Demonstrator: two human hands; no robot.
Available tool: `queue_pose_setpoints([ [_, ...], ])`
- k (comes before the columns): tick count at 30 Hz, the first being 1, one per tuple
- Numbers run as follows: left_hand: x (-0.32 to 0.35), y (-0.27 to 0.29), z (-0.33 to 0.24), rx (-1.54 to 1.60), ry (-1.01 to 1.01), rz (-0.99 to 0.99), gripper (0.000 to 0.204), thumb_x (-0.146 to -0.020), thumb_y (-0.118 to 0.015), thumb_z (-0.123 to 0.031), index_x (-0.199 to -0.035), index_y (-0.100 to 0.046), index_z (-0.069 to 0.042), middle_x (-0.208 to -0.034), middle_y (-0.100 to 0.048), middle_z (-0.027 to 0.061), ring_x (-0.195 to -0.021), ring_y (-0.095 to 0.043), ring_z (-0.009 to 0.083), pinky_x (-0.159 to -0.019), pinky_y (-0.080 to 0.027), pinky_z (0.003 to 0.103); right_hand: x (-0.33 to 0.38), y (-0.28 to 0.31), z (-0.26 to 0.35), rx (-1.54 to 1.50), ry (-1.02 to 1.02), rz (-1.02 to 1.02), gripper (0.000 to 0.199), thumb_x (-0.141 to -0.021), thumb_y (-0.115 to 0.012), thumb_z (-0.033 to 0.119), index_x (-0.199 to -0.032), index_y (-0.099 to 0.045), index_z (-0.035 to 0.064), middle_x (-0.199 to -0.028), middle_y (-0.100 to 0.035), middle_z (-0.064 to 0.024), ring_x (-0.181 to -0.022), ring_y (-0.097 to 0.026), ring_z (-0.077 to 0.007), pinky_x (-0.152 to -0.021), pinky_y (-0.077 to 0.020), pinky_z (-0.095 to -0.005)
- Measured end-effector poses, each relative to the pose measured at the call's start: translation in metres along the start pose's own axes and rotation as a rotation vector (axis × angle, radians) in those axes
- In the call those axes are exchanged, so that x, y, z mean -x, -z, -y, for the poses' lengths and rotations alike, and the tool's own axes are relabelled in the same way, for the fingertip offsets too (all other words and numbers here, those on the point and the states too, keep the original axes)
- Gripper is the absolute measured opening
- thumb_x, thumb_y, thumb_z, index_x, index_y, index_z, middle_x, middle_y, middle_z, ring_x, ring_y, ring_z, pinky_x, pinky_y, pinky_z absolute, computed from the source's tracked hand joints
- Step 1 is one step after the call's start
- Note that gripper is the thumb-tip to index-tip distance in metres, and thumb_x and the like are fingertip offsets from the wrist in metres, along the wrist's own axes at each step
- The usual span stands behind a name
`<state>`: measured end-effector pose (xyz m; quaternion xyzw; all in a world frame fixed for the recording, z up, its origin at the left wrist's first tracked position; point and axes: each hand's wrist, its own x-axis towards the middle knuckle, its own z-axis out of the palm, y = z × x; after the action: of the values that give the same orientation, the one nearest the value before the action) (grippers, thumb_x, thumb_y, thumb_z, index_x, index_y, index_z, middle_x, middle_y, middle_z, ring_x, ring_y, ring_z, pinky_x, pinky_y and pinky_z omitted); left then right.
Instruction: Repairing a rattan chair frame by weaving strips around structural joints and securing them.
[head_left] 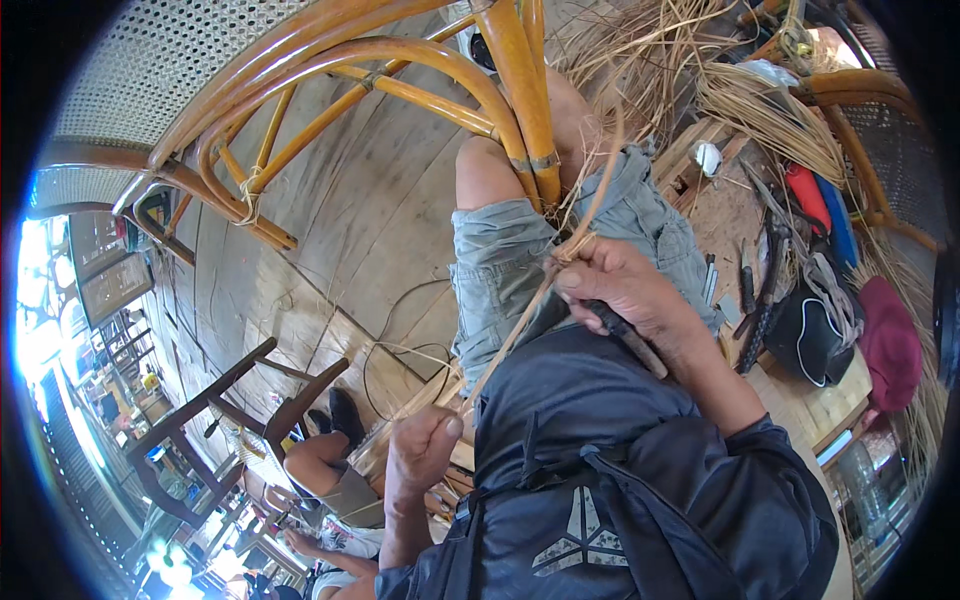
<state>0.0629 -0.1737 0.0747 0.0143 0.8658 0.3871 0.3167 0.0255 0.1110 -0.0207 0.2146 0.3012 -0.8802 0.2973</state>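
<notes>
A pale cane strip (515, 335) runs taut between my two hands. Its lower end goes into my left hand (420, 448), a closed fist to the left of my waist. Over my lap, my right hand (625, 290) pinches the strip with thumb and forefinger. Under the curled fingers of the same hand lies a dark-handled tool (630, 338), its working end hidden. Just beyond the right hand, the bound legs of a glossy rattan chair (530, 130) rest between my knees. Some strip is wrapped around the leg ends there, partly covered by my fingers.
Cane bundles (770, 115) lie at the far right. Nearer, a wooden bench (715, 210) carries hand tools, a black cap (810, 335) and a maroon cap (888, 340). On the left are a dark wooden chair frame (205, 400) and another person (335, 470), seated.
</notes>
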Motion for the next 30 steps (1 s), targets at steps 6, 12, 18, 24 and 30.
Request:
queue_pose_setpoints([
  [6, 0.000, 0.014, 0.049, -0.346, -0.019, 0.017, 0.021, -0.086, -0.058, -0.021, -0.090, -0.062, 0.000, -0.083, -0.064, 0.0153, -0.071, -0.062, 0.0305, -0.062, -0.049, 0.037, -0.005, 0.018, 0.010, 0.139, 0.142, -0.071, 0.029, -0.084, -0.066, 0.019, -0.101, -0.053, 0.0003, -0.067, -0.050, -0.0015, -0.047, -0.046, -0.0086, -0.041, -0.0367, -0.0201],
  [12, -0.070, -0.040, -0.020, -0.094, -0.076, -0.020, 0.056, -0.082, -0.062, -0.028, -0.128, -0.043, -0.001, -0.121, -0.052, 0.0194, -0.100, -0.057, 0.0298, -0.086, -0.045, 0.038, -0.019, 0.004, 0.016, 0.295, 0.238, -0.068, 0.024, -0.086, -0.065, 0.021, -0.096, -0.053, 0.0023, -0.068, -0.051, 0.0004, -0.053, -0.048, -0.0057, -0.045, -0.0380, -0.0193],
  [18, -0.071, -0.043, -0.030, 0.442, -0.126, 0.193, 0.043, -0.086, -0.060, -0.027, -0.120, -0.050, -0.002, -0.099, -0.058, 0.0125, -0.080, -0.055, 0.0179, -0.075, -0.046, 0.031, -0.020, 0.022, 0.017, 0.448, 0.348, -0.189, 0.025, -0.086, -0.063, 0.019, -0.102, -0.052, 0.0031, -0.068, -0.052, 0.0016, -0.053, -0.048, -0.0057, -0.047, -0.0396, -0.0183],
  [24, -0.096, -0.057, -0.028, 0.188, 0.127, -0.077, 0.023, -0.091, -0.054, -0.022, -0.096, -0.060, 0.000, -0.065, -0.053, 0.0045, -0.060, -0.046, 0.0091, -0.057, -0.041, 0.027, -0.017, -0.005, 0.011, 0.231, 0.102, -0.006, 0.028, -0.085, -0.064, 0.017, -0.106, -0.051, 0.0027, -0.069, -0.054, 0.0001, -0.053, -0.049, -0.0058, -0.046, -0.0392, -0.0181],
  [30, -0.098, -0.070, -0.031, 0.274, 0.039, -0.101, 0.022, -0.091, -0.056, -0.021, -0.096, -0.062, 0.000, -0.066, -0.055, 0.0036, -0.063, -0.048, 0.0087, -0.058, -0.042, 0.026, -0.027, 0.000, -0.015, 0.080, 0.006, 0.189, 0.030, -0.085, -0.065, 0.021, -0.105, -0.051, 0.0023, -0.071, -0.054, -0.0011, -0.050, -0.048, -0.0074, -0.043, -0.0385, -0.0194],
])
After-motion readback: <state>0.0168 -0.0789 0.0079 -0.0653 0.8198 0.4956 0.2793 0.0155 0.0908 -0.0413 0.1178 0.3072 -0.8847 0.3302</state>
